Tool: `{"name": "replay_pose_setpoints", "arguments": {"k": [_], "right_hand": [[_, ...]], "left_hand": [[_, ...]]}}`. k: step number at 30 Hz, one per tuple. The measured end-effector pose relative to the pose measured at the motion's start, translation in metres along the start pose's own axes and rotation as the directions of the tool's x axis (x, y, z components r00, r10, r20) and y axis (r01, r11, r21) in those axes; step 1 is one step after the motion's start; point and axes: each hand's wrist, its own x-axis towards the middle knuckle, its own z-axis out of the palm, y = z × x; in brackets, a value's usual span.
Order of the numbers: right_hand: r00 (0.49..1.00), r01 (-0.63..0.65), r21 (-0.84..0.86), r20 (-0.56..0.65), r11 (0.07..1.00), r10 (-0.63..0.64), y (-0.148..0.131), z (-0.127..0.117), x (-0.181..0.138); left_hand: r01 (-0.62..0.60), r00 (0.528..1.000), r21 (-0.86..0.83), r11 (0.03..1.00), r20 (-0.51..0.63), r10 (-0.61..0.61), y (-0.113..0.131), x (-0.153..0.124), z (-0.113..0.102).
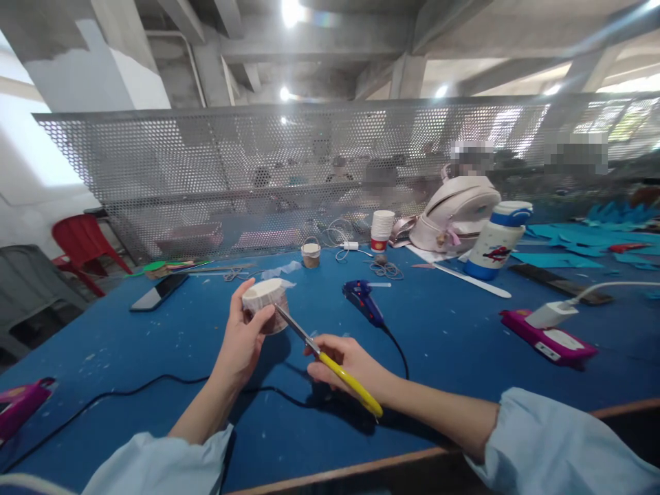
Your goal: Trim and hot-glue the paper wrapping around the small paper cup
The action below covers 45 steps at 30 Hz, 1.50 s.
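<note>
My left hand (246,337) is wrapped round a small cup (268,297) with a white rim and a wrinkled, pale covering. A thin, see-through scrap sticks out at the cup's upper right. In my right hand (345,361) is a pair of scissors (343,375) with yellow handles and metal blades. The blade tips touch or nearly touch the cup's side beside my left thumb. Whether the blades are apart is hard to make out. Beyond my hands lies a blue glue gun (364,300) with its black cord trailing toward me.
On the blue table (320,447) stand a small handled bucket (311,255), stacked paper cups (381,230), a bottle (496,240) and a pink backpack (458,213). A phone (159,292) lies left, a magenta power strip (549,338) right. A perforated metal screen (232,172) closes the back.
</note>
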Motion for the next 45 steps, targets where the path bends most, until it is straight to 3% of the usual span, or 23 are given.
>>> {"name": "replay_pose_setpoints", "arguments": {"k": [11,17,22,27,38,45], "right_hand": [[0.999,-0.048,0.042,0.011,0.998,0.048,0.002,0.002,0.004],[0.999,-0.053,0.019,0.0,0.998,0.053,-0.002,0.0,0.001],[0.998,-0.062,0.019,-0.002,0.998,0.062,0.001,-0.001,0.0],[1.0,0.006,-0.004,-0.005,1.0,-0.006,0.011,0.001,-0.001],[0.99,0.116,-0.133,-0.061,0.984,-0.125,0.009,0.005,0.001],[0.987,0.126,-0.092,-0.087,0.988,-0.134,0.002,0.01,0.003]], "left_hand": [[-0.046,0.997,0.063,0.997,0.07,0.041,-0.002,-0.002,-0.002],[-0.001,0.987,-0.065,0.998,0.16,0.012,-0.001,-0.003,-0.003],[0.042,0.996,-0.052,0.998,0.081,-0.038,0.005,-0.003,0.0],[0.042,0.998,-0.094,0.995,0.049,-0.037,0.005,-0.001,0.0],[-0.05,0.998,-0.056,0.997,-0.041,0.048,0.002,-0.003,0.002],[-0.095,0.994,-0.09,0.991,-0.066,0.089,0.0,-0.008,0.008]]}}
